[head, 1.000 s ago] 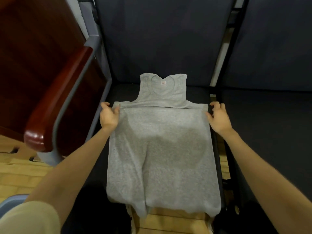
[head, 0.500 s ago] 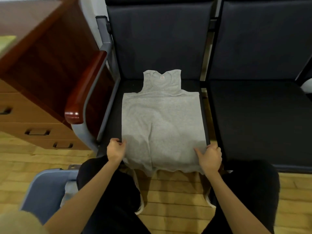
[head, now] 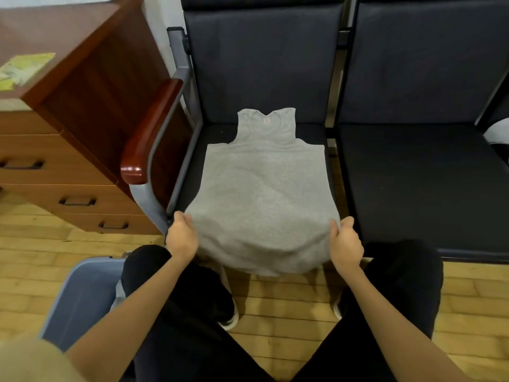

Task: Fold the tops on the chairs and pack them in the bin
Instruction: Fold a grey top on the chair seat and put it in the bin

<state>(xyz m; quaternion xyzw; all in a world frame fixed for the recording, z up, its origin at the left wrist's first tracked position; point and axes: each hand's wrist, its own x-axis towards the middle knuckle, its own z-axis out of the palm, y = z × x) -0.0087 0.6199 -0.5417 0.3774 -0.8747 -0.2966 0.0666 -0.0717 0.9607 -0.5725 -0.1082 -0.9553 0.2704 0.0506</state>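
A grey sleeveless top (head: 261,188) lies spread on the seat of the left dark chair (head: 192,150), neck toward the backrest. Its bottom hem is lifted off the seat's front edge. My left hand (head: 181,237) grips the hem's left corner and my right hand (head: 344,241) grips the right corner. A blue-grey bin (head: 80,299) stands on the floor at the lower left, partly hidden behind my left leg and arm.
A second dark chair (head: 413,175) stands to the right, with a white item (head: 495,133) at its far right edge. A wooden drawer cabinet (head: 68,161) sits left of the red-brown armrest (head: 151,128). The floor is wood.
Both hands moved from the top's shoulder area down to its hem. They now hold the hem's corners raised and pulled toward me. The view drew back from the chair.
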